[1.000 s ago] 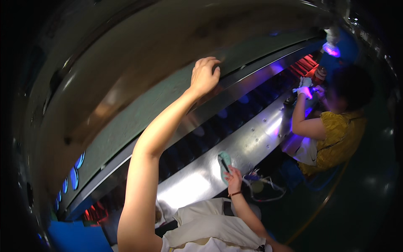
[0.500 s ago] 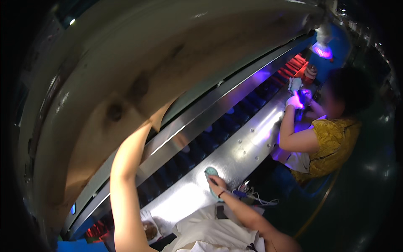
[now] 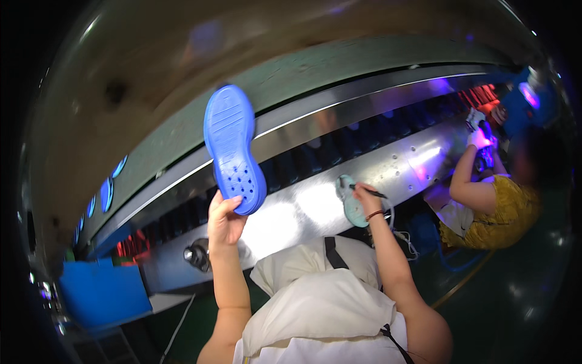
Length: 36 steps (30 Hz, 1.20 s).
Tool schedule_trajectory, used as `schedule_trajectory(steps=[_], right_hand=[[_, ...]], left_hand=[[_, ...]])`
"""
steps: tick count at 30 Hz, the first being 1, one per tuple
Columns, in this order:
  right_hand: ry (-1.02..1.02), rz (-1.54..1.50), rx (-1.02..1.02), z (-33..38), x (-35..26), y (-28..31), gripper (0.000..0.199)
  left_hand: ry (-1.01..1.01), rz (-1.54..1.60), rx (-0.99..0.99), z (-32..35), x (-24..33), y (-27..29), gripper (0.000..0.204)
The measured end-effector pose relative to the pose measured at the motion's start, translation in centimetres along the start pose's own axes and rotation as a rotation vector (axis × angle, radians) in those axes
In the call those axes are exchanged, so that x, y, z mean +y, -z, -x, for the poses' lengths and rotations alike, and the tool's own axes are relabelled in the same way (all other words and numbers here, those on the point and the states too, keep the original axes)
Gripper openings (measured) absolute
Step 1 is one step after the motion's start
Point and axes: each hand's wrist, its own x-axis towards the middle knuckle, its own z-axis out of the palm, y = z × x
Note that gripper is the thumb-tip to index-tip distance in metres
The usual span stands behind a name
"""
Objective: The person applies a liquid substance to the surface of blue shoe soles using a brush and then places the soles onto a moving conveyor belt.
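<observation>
My left hand (image 3: 225,219) is closed on one end of a blue shoe sole (image 3: 230,136), thumb on its face. That end has a cluster of small holes; the other has grooves across it. The sole is held up in front of the metal rail. Over a teal sole-shaped piece (image 3: 353,206) on the metal bench, my right hand (image 3: 367,199) grips a thin black-handled tool (image 3: 378,193). The tool's tip is hidden, so I cannot tell whether it is a brush or a pen.
Dark shoe parts (image 3: 309,155) line a channel behind the metal bench (image 3: 285,212). Blue soles (image 3: 107,194) lie along the green belt at left. A blue bin (image 3: 104,294) stands at lower left. At right, a co-worker in a yellow top (image 3: 506,212) works under purple light.
My left hand has come back from under the hood and now holds the blue sole. My right hand stays at the teal piece with the black-handled tool. The view has turned.
</observation>
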Motion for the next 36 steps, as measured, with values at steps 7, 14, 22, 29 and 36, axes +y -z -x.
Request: schedule_trajectory(steps=[7,14,22,29,36], right_hand=[[0.053,-0.308,-0.346,8.1,-8.2,-4.6,0.022],[0.148,-0.286,-0.692,13.6,-11.9,-10.3,0.021],[0.019,-0.102,-0.495,13.1,-12.2,-13.4,0.019],[0.314,0.301,-0.412,13.8,-13.9,-16.7,0.014],[0.836,0.752,-0.674,18.2,-12.2,-16.1,0.018]], left_hand=[[0.392,0.521,-0.590,3.2,-2.5,3.1,0.092],[0.498,0.347,-0.447,1.4,-8.1,-0.9,0.093],[0.548,0.491,-0.345,3.3,-7.8,-3.2,0.095],[0.401,0.427,-0.247,3.6,-10.7,-2.9,0.086],[0.320,0.386,-0.013,2.4,-9.8,-1.2,0.079]])
